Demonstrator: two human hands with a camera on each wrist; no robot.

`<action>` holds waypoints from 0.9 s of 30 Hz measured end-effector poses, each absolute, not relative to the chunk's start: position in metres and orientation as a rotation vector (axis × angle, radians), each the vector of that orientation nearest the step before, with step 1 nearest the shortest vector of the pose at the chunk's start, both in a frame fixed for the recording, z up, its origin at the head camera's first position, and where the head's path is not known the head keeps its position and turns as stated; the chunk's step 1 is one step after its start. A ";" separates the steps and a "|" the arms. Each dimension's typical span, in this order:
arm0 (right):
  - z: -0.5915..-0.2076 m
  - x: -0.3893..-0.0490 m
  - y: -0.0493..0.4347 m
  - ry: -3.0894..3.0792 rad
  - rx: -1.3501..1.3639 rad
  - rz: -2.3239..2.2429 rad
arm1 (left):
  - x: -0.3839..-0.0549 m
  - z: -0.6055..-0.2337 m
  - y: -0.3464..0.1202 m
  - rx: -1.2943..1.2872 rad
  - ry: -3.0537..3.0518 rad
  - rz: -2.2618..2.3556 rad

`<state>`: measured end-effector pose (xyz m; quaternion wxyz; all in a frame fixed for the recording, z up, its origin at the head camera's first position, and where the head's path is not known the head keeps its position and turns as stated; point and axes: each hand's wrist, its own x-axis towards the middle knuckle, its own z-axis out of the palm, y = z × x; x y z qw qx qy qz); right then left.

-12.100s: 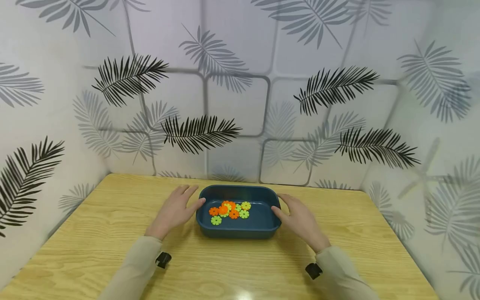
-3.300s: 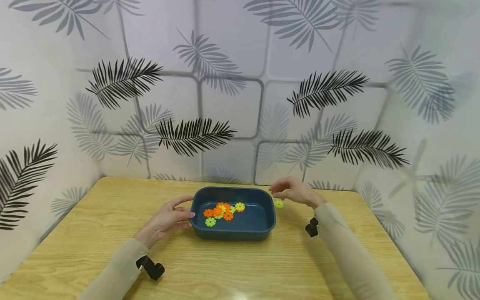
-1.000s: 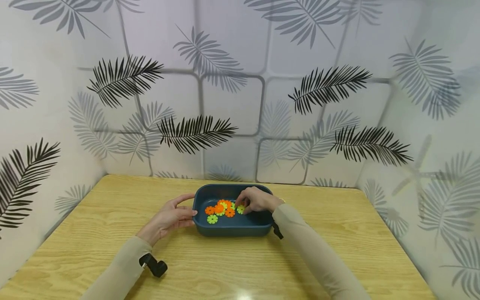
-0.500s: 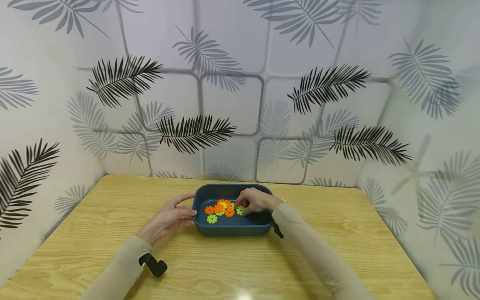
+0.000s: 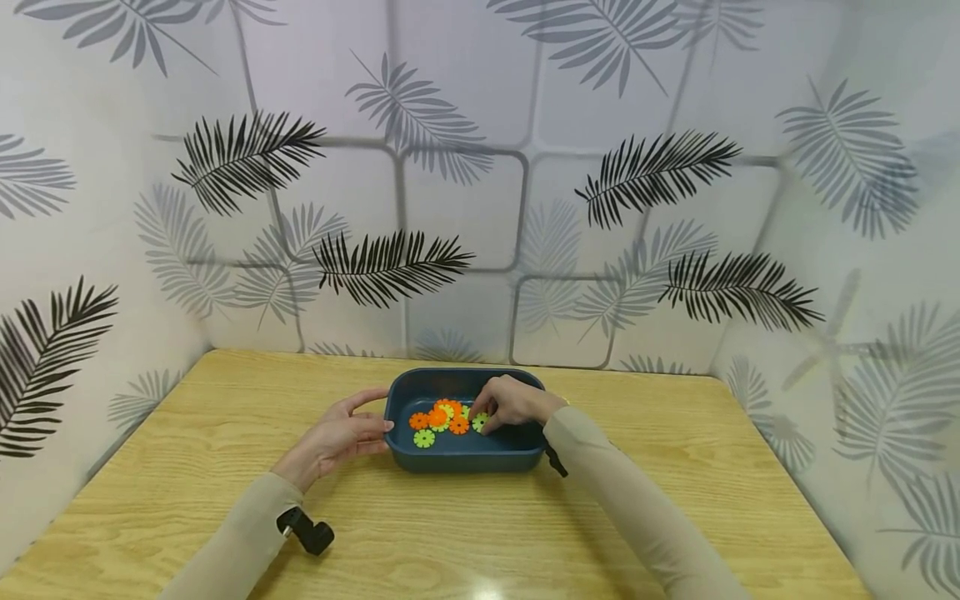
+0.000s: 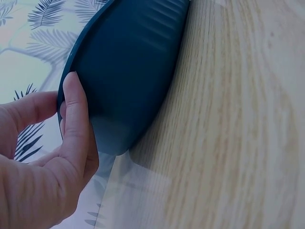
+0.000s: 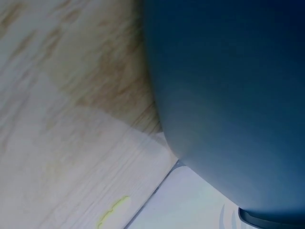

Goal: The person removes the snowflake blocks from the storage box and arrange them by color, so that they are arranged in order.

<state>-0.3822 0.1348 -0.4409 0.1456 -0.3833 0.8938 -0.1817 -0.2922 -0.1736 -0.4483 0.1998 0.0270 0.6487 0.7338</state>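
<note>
A dark blue rectangular bin (image 5: 480, 464) stands on the table, with several orange and yellow-green snowflake building discs (image 5: 459, 425) heaped inside, left of its middle. My left hand (image 5: 341, 435) pinches the bin's left rim; the left wrist view shows the hand (image 6: 62, 148) with fingers on both sides of that rim. My right hand (image 5: 513, 400) reaches over the right end into the bin, fingers bent down, and pinches a yellow-green disc (image 5: 479, 423) low over the bin floor. In the right wrist view the bin wall (image 7: 224, 105) hides that hand.
One yellow-green disc (image 7: 113, 211) lies on the table outside the bin's right end, mostly hidden by the right wrist in the head view. The wooden table (image 5: 420, 533) meets leaf-patterned walls (image 5: 465, 200) at its back and sides.
Earlier the right hand hovered right of the bin beside the loose disc; it has since moved left into the bin. Over the last second the pinched disc shifts slightly toward me. Left hand stays put.
</note>
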 end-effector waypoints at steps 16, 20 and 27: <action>-0.437 -0.377 0.134 2.576 -1.089 -0.483 | -0.291 -0.450 -0.173 0.078 1.834 2.052; -0.436 -0.378 0.135 2.547 -1.060 -0.513 | -0.291 -0.450 -0.173 0.085 1.832 2.053; -0.435 -0.380 0.137 2.545 -1.044 -0.492 | -0.291 -0.449 -0.172 0.070 1.837 2.051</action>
